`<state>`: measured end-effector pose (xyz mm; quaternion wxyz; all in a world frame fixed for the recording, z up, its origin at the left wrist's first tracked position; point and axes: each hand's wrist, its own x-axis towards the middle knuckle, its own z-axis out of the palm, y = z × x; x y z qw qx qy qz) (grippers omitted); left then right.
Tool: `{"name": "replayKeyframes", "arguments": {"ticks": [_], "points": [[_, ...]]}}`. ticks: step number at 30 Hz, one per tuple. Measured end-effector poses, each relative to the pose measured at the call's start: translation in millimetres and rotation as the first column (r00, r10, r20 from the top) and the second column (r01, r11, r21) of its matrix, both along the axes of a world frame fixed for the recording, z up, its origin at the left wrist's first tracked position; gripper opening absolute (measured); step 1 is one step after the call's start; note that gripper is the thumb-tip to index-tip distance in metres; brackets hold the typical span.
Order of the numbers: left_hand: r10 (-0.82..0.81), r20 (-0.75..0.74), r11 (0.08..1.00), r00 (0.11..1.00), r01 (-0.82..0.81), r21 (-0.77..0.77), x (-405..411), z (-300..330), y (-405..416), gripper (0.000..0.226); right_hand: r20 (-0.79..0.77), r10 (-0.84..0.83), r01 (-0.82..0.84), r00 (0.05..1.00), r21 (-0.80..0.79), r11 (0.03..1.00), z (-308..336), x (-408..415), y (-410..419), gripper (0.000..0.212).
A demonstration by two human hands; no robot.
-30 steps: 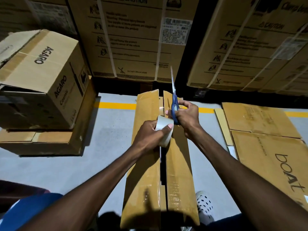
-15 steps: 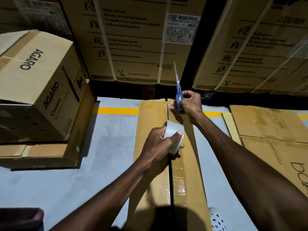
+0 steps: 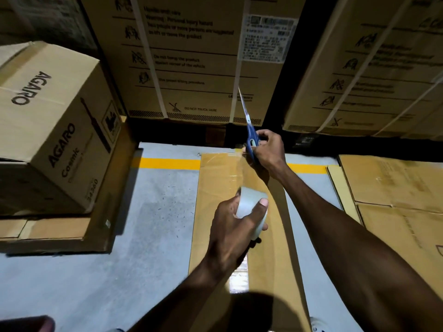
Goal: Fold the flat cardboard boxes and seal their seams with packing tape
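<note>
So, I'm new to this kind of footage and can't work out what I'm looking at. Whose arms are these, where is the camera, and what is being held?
There is no machine here. A person wears a camera on the head, looking forward and down, so the two arms reaching in from the bottom are their own.

The left hand has its grip around a roll of clear packing tape. The right hand holds blue-handled scissors, blades pointing up, at the far end of a long cardboard box lying on the grey floor. Shiny tape already runs along the box's middle seam.

Around it: an AGARO box stacked on the left, flat cardboard sheets on the right, and big strapped cartons behind a yellow floor line.
</note>
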<state>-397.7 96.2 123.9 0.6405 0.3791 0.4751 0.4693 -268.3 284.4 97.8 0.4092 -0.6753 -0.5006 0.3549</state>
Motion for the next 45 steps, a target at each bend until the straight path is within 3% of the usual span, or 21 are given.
{"name": "replayKeyframes", "arguments": {"ticks": [4,11,18,21,24,27,31,36,38,40,42,43,45], "points": [[-0.003,0.009,1.000,1.000,0.002,0.023,-1,-1,7,0.013,-0.010,-0.022,0.022,1.000,0.002,1.000,-3,-2,13,0.041],[0.012,0.029,1.000,1.000,-0.011,-0.001,2,-14,10,0.018,0.140,0.025,-0.020,0.990,-0.037,0.999,-19,-1,27,0.038],[-0.020,0.038,1.000,0.999,0.021,-0.017,1,-20,12,0.018,0.254,0.005,0.048,0.967,-0.203,0.978,-15,-5,50,0.004],[-0.030,0.064,0.999,0.997,0.031,-0.019,1,-21,12,0.018,0.401,0.102,0.013,0.910,-0.275,0.961,-3,-12,59,0.010],[-0.036,0.080,0.999,0.996,0.038,-0.022,1,-22,12,0.017,0.421,0.244,-0.050,0.874,-0.421,0.906,5,-16,68,0.017],[-0.043,0.084,0.999,0.996,0.045,-0.027,1,-24,13,0.015,0.486,0.383,-0.081,0.786,-0.533,0.842,19,-20,68,0.010],[-0.061,0.080,0.998,0.995,0.064,-0.025,0,-24,14,0.018,0.708,0.359,-0.009,0.608,-0.446,0.895,21,-17,58,0.023],[-0.098,-0.026,0.995,0.995,0.098,0.000,-1,-19,14,0.023,0.754,0.077,0.068,0.652,-0.159,0.985,5,-2,42,0.024],[-0.108,-0.049,0.994,0.993,0.108,0.000,-2,-17,13,0.027,0.703,-0.068,0.088,0.708,0.008,0.996,3,7,35,0.021],[-0.119,-0.058,0.993,0.991,0.119,-0.004,-2,-17,13,0.027,0.504,-0.070,0.054,0.861,0.046,0.997,4,14,31,0.033],[-0.128,-0.066,0.992,0.990,0.128,-0.006,-2,-16,13,0.028,0.190,0.098,-0.095,0.977,-0.023,0.995,10,14,28,0.046],[-0.131,-0.076,0.991,0.988,0.131,-0.003,-2,-14,13,0.031,0.099,0.198,-0.192,0.975,-0.070,0.979,10,13,27,0.049],[-0.138,-0.116,0.990,0.984,0.140,0.009,-2,-12,12,0.038,0.159,0.367,-0.344,0.916,-0.155,0.926,7,9,23,0.051]]}}
